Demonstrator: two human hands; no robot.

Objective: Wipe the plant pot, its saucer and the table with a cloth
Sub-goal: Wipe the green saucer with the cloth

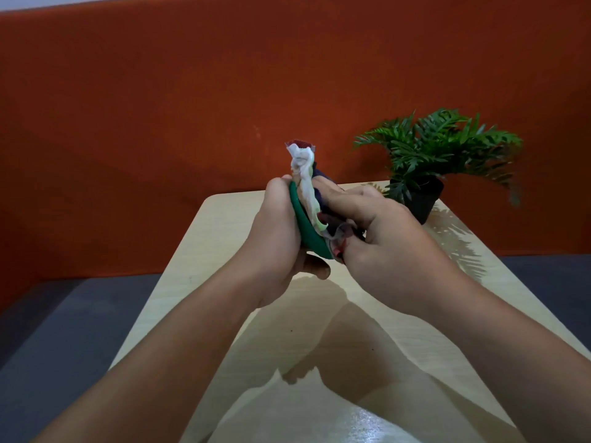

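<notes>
My left hand (281, 231) grips a green saucer (307, 231) on edge above the middle of the light wooden table (224, 282). My right hand (377, 228) holds a bunched cloth (302, 167), white with dark and red patches, pressed against the saucer's inner face. One end of the cloth sticks up above both hands. The black plant pot (425, 199) with a green fern-like plant (441, 145) stands at the table's far right corner, apart from my hands.
An orange-red wall (192, 107) rises right behind the table. Grey floor (64, 330) lies to the left and right of the table. The plant's fronds hang past the table's right edge.
</notes>
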